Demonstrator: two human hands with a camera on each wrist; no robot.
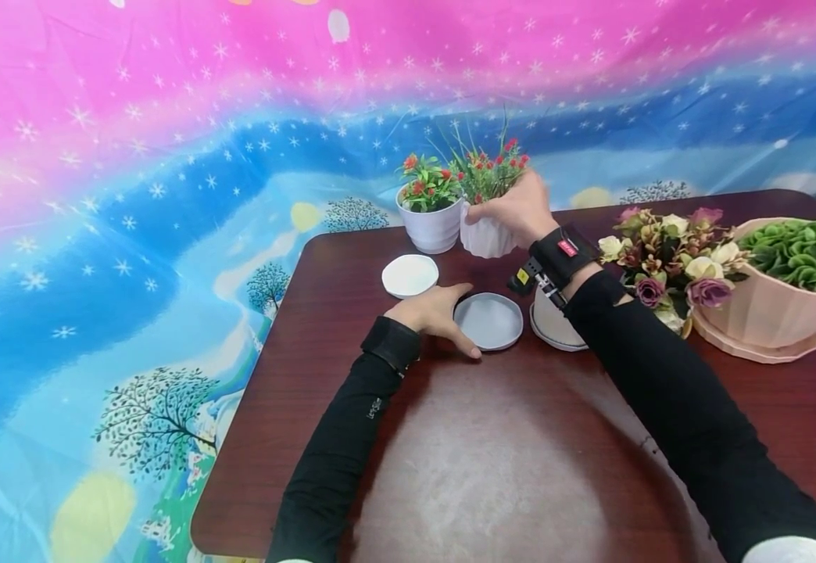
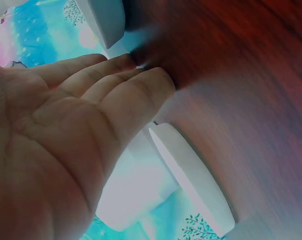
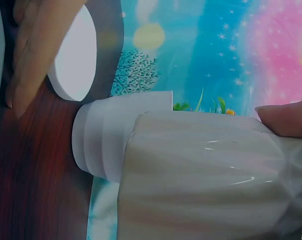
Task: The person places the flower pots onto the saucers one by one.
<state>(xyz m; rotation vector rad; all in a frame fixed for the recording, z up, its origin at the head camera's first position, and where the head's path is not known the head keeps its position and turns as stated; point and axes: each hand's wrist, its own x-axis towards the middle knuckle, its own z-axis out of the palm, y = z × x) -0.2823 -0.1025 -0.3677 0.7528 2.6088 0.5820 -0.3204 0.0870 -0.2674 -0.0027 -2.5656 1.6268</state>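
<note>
My right hand grips a white faceted flowerpot by its upper part, thumb at the rim. Red flowers and thin grass blades rise from this pot, whose glossy wall fills much of the right wrist view. Close beside it on the left is a ribbed white pot with orange-red flowers. Nearer on the table, my left hand lies at the left side of a round grey saucer, thumb and fingers spread around its edge. In the left wrist view its fingers are nearly straight.
A white saucer lies just behind the left hand. Partly behind my right wrist, a pale pot stands on a saucer. Farther right are purple and cream flowers and a peach pot of green leaves. A patterned cloth hangs behind the table.
</note>
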